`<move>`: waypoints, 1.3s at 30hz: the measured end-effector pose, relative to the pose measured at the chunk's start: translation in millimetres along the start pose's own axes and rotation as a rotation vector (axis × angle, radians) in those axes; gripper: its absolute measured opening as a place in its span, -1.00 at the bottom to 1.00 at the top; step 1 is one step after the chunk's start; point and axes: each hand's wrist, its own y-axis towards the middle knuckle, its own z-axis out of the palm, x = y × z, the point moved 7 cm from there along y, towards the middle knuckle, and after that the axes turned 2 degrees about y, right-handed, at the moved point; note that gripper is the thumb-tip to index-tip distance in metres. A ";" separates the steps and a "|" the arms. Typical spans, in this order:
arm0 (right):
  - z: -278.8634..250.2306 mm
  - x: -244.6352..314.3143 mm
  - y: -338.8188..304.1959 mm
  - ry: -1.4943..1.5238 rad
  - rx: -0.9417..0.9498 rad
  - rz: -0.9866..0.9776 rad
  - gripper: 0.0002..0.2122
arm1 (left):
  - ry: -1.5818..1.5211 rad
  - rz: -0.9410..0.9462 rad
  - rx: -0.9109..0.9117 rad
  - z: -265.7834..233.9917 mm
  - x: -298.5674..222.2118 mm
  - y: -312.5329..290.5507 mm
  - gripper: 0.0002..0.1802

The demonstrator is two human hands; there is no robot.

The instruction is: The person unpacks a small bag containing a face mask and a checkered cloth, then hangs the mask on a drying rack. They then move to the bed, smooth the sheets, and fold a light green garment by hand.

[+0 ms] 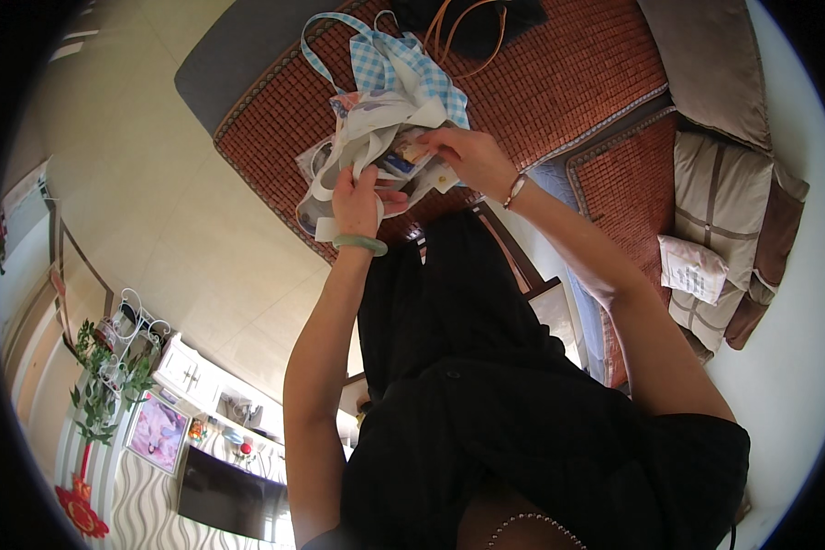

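A whitish cloth bag with coloured print (368,117) lies with its mouth open on the woven brown seat mat (275,151). My left hand (357,202), below a green bangle, is closed round the near left edge of this bag. Over the right side of the opening, my right hand (463,154) has its fingers bent inward in a pinch, but what lies between their tips is hidden. Below those fingertips, a blue and white packet (400,163) shows inside the bag. Touching the bag's far side is a blue-and-white checked bag (403,64) with its strap looped outward.
A black bag with brown straps (495,32) lies at the far edge. To the right are striped beige cushions (720,183) and a small printed white pillow (694,268). Pale floor tiles (183,211) extend left, toward a white cabinet (188,371) and a television (229,495).
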 end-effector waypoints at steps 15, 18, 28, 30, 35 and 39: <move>0.4 -17.4 22.3 0.019 0.072 0.259 -0.82 | 0.052 -0.035 0.058 5.3 4.9 7.0 -0.73; 1.4 -3.3 20.1 -0.092 0.019 0.050 -0.84 | 0.114 0.018 0.051 3.3 3.1 8.1 -0.73; 22.8 18.3 0.8 -0.365 0.112 -0.231 -0.86 | 0.059 0.074 -0.015 -1.8 -1.8 8.4 -0.76; 21.1 14.3 -2.7 -0.334 0.103 -0.257 -0.87 | 0.041 0.057 -0.001 -2.5 -0.9 8.4 -0.77; 19.1 1.6 -3.3 -0.310 0.135 -0.231 -0.87 | 0.057 0.018 0.031 1.3 0.2 3.7 -0.78; 17.6 -0.3 -1.1 -0.305 0.156 -0.224 -0.87 | 0.054 0.020 0.044 1.7 2.7 3.7 -0.78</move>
